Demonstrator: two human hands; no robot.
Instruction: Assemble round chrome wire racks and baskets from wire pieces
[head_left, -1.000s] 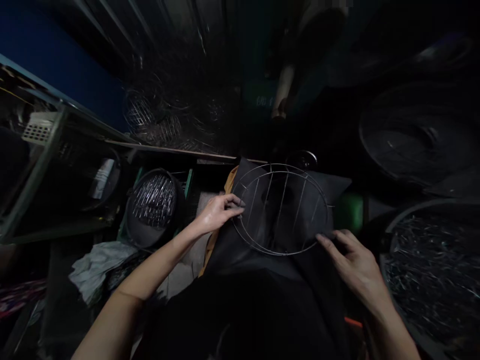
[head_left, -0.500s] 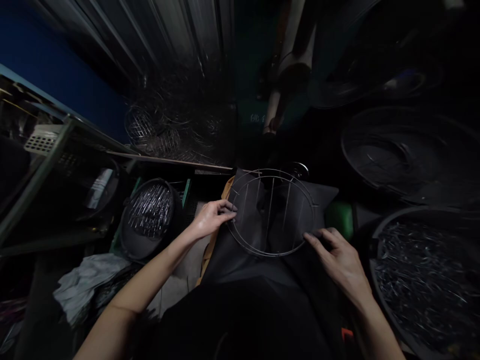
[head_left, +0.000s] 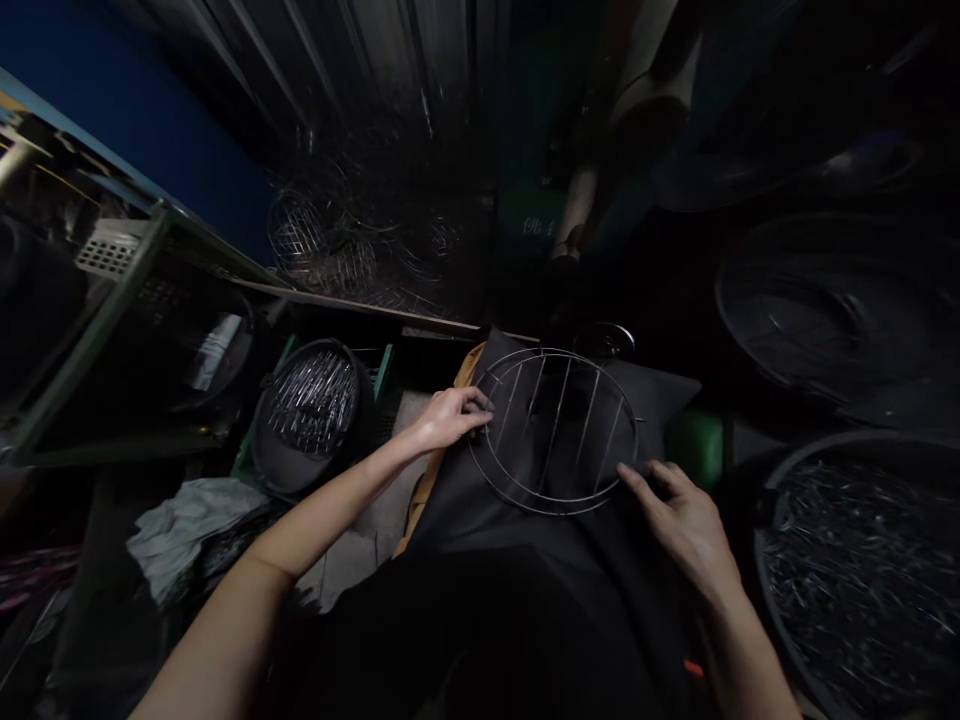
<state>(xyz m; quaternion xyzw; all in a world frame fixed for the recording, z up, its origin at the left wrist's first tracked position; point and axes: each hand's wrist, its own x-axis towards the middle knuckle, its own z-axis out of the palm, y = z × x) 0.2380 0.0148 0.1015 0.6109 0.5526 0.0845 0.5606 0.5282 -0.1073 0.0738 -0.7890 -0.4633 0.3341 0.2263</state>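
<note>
A round wire rack [head_left: 556,420], with thin parallel bars across its rings, is held over the dark cloth [head_left: 480,510] on my lap. My left hand [head_left: 448,418] pinches its left rim between thumb and fingers. At the lower right of the rim, my right hand [head_left: 686,525] has its thumb tip against the wire, fingers curled behind; how firmly it grips is hard to see. Left of my forearm stands a black bucket [head_left: 300,478] of short metal rods. A larger black tub [head_left: 772,600] full of small shiny metal pieces is by my right arm.
A dim heap of wire racks [head_left: 322,250] lies beyond a ledge [head_left: 375,308]. A green metal frame [head_left: 90,330] and a crumpled pale cloth [head_left: 187,525] are at left. A machine with a pale cylinder [head_left: 656,85] stands ahead. Another dark round tub [head_left: 727,310] is at right.
The view has swung a little, so the surroundings sit further right. The wire rack has tilted slightly, its two rings showing more apart at the left. Both hands stay at its rim.
</note>
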